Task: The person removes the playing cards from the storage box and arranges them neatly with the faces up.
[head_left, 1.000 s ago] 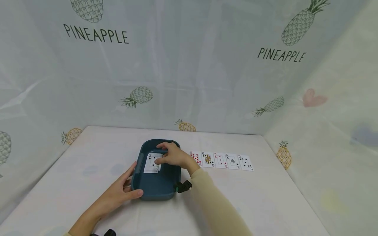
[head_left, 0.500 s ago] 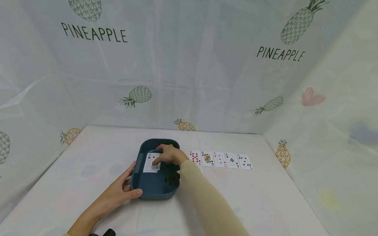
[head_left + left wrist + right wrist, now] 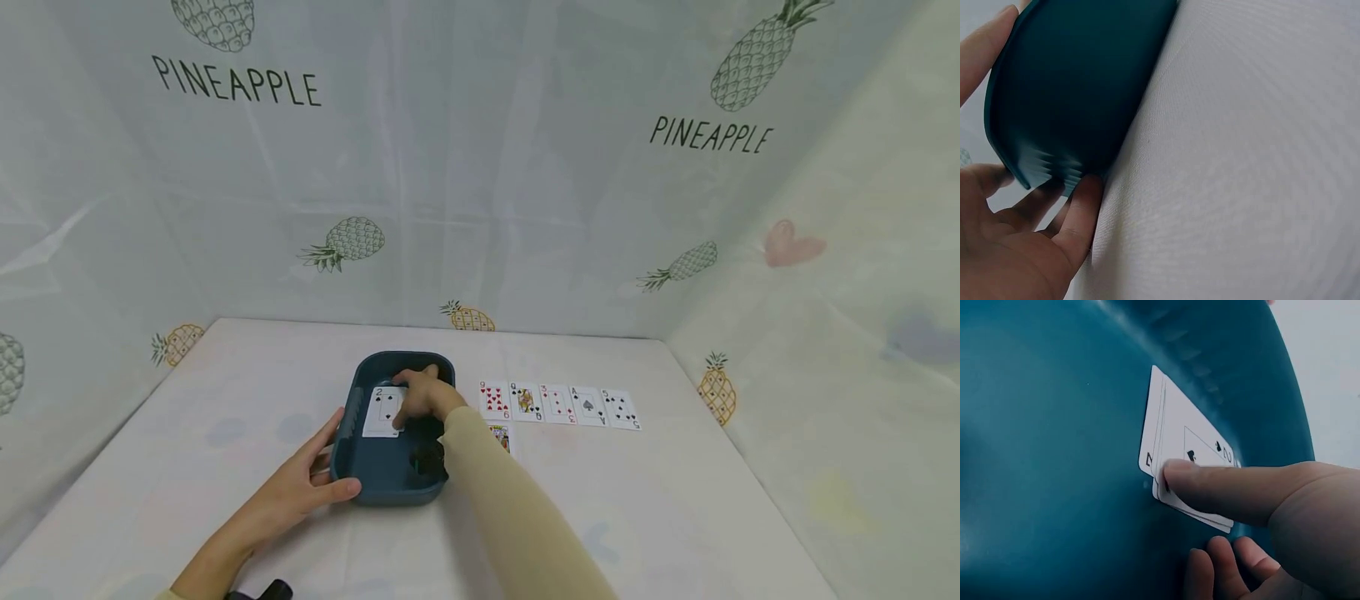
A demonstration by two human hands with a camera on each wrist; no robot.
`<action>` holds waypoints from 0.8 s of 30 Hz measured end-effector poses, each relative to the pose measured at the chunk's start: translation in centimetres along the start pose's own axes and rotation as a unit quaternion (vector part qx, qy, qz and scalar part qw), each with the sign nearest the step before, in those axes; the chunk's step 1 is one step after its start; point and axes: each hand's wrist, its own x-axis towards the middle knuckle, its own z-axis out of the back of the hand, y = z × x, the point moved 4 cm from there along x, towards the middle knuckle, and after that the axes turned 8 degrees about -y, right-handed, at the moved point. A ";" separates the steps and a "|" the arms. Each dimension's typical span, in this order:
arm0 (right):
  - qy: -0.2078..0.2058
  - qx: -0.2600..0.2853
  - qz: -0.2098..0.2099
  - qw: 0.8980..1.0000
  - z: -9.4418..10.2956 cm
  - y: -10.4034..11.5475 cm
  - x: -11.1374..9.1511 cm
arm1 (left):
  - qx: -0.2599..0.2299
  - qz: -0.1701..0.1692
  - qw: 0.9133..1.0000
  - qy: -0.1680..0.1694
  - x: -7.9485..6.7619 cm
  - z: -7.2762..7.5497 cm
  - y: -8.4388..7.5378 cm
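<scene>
Blue, smooth walls of a tray (image 3: 378, 467) are being reached over by the right hand (image 3: 423, 393). A thin stack of cards (image 3: 380, 412), slightly fanned, is being pressed near its edge by the thumb (image 3: 1222, 487), while the other visible fingers in the right wrist view are being held loosely bent, apart from it. The stack is being borne by the tray floor beside the left wall, with a black two being shown on top. That wall is being ridged by short ribs, and the tray's corners are being rounded.

The outside of the tray is being braced by the left hand (image 3: 296, 487), its fingers being spread along the left wall and its thumb being laid at the near corner. Part of the tray's right side is being covered by the right hand and by a black object (image 3: 429, 461) near that wrist. Just beyond, a face card (image 3: 501, 436) is being partly blocked by a pale yellow sleeve (image 3: 517, 508). Farther right, a row of five glossy cards (image 3: 557, 405) is being kept face up on the white-covered table (image 3: 675, 483). Behind, everything is being enclosed by creased, pineapple-printed sheeting (image 3: 480, 125).
</scene>
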 end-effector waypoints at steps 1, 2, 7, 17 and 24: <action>-0.001 -0.001 0.000 1.000 0.0 0.0 -0.1 | 0.001 0.001 1.000 -0.001 0.0 0.0 0.0; -0.003 -0.002 0.000 1.000 0.0 0.0 -0.1 | 0.001 0.002 1.000 -0.002 0.0 0.0 0.0; 0.000 -0.008 0.009 1.000 0.1 -0.1 -0.3 | 0.002 0.005 1.000 -0.002 0.0 0.0 0.1; 0.003 -0.021 0.015 1.000 -0.1 0.0 -0.4 | -0.005 0.008 1.000 -0.001 -0.1 0.0 0.1; -0.004 -0.024 0.019 1.000 -0.1 -0.2 -0.3 | 0.000 0.011 1.000 -0.004 0.0 0.0 0.1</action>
